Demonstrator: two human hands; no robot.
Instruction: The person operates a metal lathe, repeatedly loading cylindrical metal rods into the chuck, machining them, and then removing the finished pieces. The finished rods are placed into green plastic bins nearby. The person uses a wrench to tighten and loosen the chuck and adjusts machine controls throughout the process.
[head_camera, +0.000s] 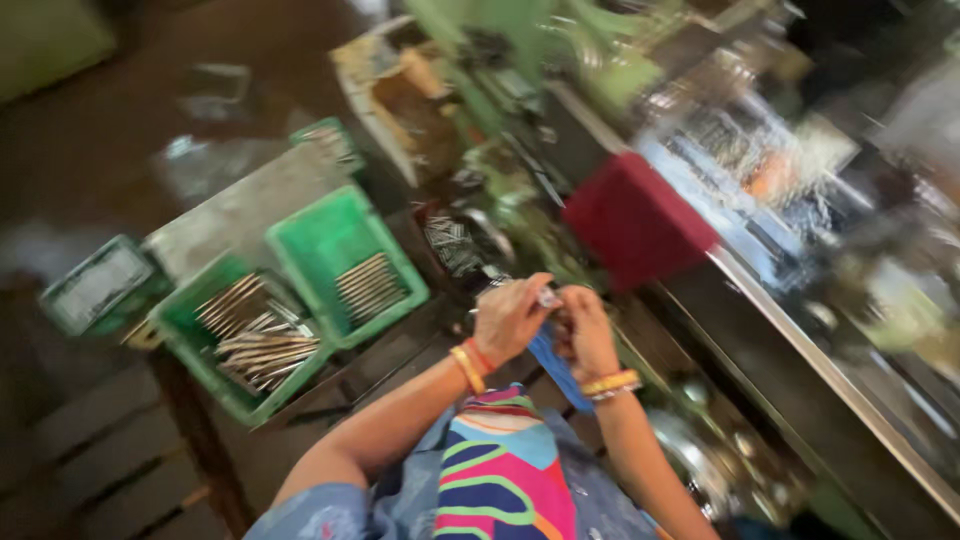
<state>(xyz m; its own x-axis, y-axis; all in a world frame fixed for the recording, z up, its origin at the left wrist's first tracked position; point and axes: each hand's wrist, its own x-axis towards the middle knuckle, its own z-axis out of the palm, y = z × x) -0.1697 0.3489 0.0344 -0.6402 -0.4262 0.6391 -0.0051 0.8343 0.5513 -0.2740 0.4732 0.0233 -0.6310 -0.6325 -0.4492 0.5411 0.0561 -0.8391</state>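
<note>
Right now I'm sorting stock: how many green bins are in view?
4: two rod-filled bins left of the hands, one far left, one behind; blur may hide others.

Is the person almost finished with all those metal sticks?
Hard to tell. Some rods already lie sorted in two green trays: a neat row in one, a looser pile in the other. Right now the left hand and right hand meet over a small shiny piece, too blurred to name, with a blue strip hanging below. How much remains doesn't show.

Dark floor (120, 130), green machine (520, 40), steel workbench (800, 350), blurred
</note>
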